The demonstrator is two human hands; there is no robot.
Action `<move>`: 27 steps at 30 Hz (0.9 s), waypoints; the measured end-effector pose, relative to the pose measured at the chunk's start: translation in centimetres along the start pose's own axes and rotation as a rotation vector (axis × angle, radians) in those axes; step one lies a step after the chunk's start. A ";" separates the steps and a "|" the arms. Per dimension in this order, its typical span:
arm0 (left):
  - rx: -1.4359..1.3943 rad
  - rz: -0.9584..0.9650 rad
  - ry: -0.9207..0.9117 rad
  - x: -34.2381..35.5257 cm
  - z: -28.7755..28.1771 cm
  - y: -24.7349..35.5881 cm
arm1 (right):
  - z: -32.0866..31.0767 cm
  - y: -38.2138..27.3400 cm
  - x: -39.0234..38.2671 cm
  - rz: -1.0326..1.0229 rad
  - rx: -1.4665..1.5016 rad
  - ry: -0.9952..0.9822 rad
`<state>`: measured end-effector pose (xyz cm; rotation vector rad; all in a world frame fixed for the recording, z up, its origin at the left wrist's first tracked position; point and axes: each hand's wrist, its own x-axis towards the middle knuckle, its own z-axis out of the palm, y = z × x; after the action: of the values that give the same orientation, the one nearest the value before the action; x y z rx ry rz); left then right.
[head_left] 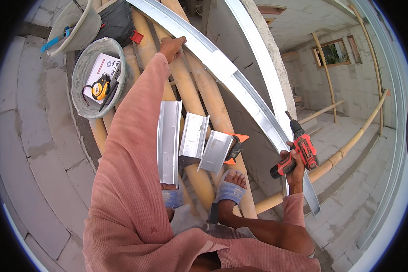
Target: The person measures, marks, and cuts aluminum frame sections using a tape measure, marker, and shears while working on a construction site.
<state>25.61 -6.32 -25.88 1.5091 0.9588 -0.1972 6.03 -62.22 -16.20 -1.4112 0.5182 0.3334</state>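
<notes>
My right hand is wrapped round the grip of a red and black cordless drill, its bit pointing up and away. The drill is over the near end of a long silvery metal channel, which runs from the far left toward the lower right. My left arm is stretched forward, and my left hand is closed at the channel's left edge, its fingertips partly hidden. Between my arms, three short cut metal channel pieces lie on the bamboo poles, beside a black and orange tool that they partly cover.
My sandalled feet rest on the poles, above a gap down to a lower room. Left are a bucket with a tape measure and paper, a second bucket and a black case. A concrete edge stands right.
</notes>
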 end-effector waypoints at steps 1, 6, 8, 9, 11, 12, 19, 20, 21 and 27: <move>0.003 0.014 0.045 0.3 -0.8 -0.3 | 0.2 0.2 0.6 0.026 -0.002 -0.033; 0.459 0.365 0.170 -7.3 -0.8 -1.6 | 4.5 0.5 -0.4 0.004 -0.024 -0.089; 0.612 0.737 -0.117 -13.1 0.3 0.6 | 2.2 1.0 0.0 0.000 -0.065 -0.099; 0.568 0.797 -0.367 -16.6 -0.1 2.8 | 2.2 0.5 -0.4 -0.013 -0.085 -0.099; 0.629 0.955 -0.502 -21.7 -3.9 5.6 | 4.3 -0.5 -1.4 -0.035 -0.124 -0.081; 0.570 0.968 -0.403 -23.1 -6.7 6.7 | 4.1 -0.5 -1.3 -0.062 -0.150 -0.089; 0.736 0.615 0.519 -15.8 -30.0 3.1 | 3.6 0.3 -0.5 -0.047 -0.190 -0.174; 0.871 0.525 0.566 -15.3 -30.5 1.6 | 3.7 0.0 -0.5 -0.056 -0.197 -0.161; 0.870 0.528 0.573 -14.1 -31.6 -0.4 | 3.9 -0.2 -0.5 -0.058 -0.207 -0.152; 0.932 0.197 0.340 -12.5 -31.0 -2.8 | 5.0 -0.8 -1.3 -0.069 -0.202 -0.155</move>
<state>3.25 15.44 -13.50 2.5442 1.0276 -0.2692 6.08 -57.29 -14.45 -1.5801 0.3147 0.4447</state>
